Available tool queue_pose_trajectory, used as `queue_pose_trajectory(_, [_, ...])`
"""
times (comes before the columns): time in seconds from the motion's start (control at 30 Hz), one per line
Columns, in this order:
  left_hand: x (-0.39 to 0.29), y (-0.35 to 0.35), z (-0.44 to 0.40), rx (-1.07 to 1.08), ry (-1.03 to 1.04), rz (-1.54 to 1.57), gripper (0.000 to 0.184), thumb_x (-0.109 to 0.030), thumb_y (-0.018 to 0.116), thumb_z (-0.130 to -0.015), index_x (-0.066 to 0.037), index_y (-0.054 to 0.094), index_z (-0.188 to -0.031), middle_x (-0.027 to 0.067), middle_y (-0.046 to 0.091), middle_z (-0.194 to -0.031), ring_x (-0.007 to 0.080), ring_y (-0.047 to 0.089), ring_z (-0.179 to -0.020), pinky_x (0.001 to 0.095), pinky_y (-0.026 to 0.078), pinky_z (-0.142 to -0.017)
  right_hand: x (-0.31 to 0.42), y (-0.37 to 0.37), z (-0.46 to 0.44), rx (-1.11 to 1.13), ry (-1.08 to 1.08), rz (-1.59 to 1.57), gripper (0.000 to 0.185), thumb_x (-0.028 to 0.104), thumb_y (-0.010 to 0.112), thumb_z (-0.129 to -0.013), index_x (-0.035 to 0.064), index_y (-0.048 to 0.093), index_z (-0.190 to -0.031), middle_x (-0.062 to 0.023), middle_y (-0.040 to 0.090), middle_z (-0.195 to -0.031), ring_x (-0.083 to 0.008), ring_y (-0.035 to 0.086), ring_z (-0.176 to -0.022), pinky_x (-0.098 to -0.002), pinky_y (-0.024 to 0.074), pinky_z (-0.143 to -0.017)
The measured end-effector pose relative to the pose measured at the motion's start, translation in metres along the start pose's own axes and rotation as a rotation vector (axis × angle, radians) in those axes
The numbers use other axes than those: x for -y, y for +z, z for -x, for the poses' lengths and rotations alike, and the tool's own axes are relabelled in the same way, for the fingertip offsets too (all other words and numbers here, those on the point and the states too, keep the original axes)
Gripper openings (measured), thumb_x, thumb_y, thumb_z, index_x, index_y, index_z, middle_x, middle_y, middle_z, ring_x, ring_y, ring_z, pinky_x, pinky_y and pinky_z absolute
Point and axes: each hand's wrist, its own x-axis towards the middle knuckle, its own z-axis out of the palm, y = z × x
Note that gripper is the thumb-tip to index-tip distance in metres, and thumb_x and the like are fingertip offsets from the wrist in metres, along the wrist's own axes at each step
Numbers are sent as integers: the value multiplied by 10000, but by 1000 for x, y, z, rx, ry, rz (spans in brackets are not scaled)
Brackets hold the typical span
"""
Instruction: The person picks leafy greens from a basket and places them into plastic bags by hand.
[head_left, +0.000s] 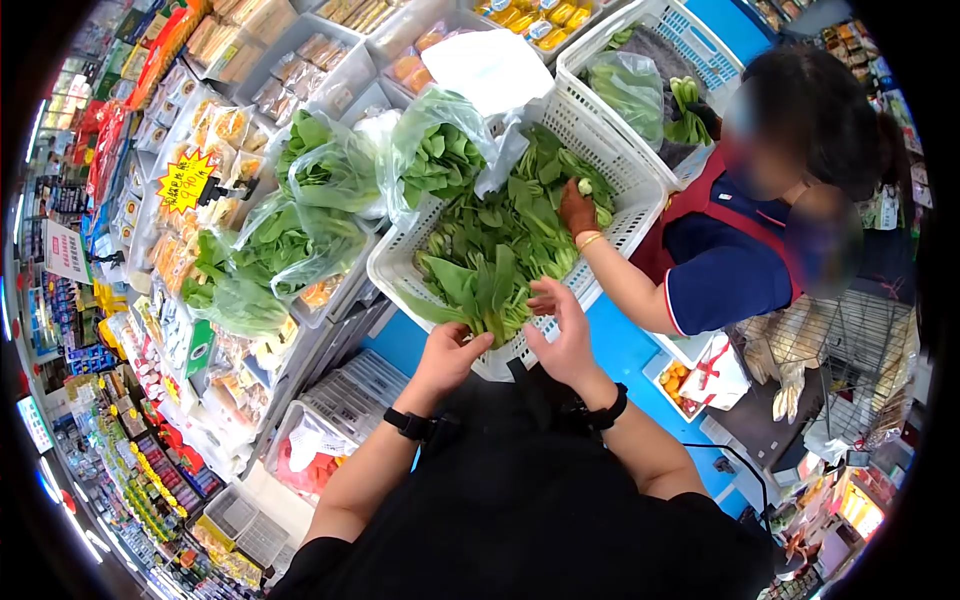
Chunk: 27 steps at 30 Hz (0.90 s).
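Greens [497, 228] partly hiding white basket [634, 212], left fingers [476, 346] at stems [498, 326], grip indiscernible, right fingers [554, 291] parted, contact unclear

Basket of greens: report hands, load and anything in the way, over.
Left hand at near greens, grip unclear. Right hand open beside them. Greens heaped in basket. Co-worker's hand in there too, possibly in the way.

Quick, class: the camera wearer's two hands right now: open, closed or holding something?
Left hand: fingers curled at the greens; whether it grips them cannot be told.
Right hand: open, thumb apart from fingers, near the greens.
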Motion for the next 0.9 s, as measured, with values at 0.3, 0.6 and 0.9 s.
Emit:
queue_pose_trajectory(0.3, [-64, 4, 5, -115, 189, -603, 418, -127, 840, -925, -23, 718, -1311, 108, 738, -1226, 203, 713, -1131, 361, 586, -910, 35, -14, -55, 436, 322, -511, 1225, 185, 968, -810, 101, 199, -1759, -128, 499, -1653, -237, 597, -1396, -386, 530, -1096])
queue_pose_trajectory(0.6, [-111, -42, -39, 81, 455, -920, 593, -258, 943, -813, -119, 719, -1345, 131, 690, -1102, 320, 707, -991, 446, 582, -886, 26, 36, -85, 78, 451, -463, 609, 67, 919, -868, 8, 590, -1376, -54, 707, -1258, -136, 686, -1135, -315, 592, -923])
queue_pose_trajectory(0.9, [-174, -129, -115, -80, 213, -1374, 678, -628, 680, -999, -117, 684, -1443, 176, 730, -962, 397, 734, -919, 483, 594, -807, 37, 77, -120, -502, 468, -601, 586, -82, 788, -934, 55, 498, -1423, -81, 644, -1291, -167, 668, -1130, -328, 581, -954])
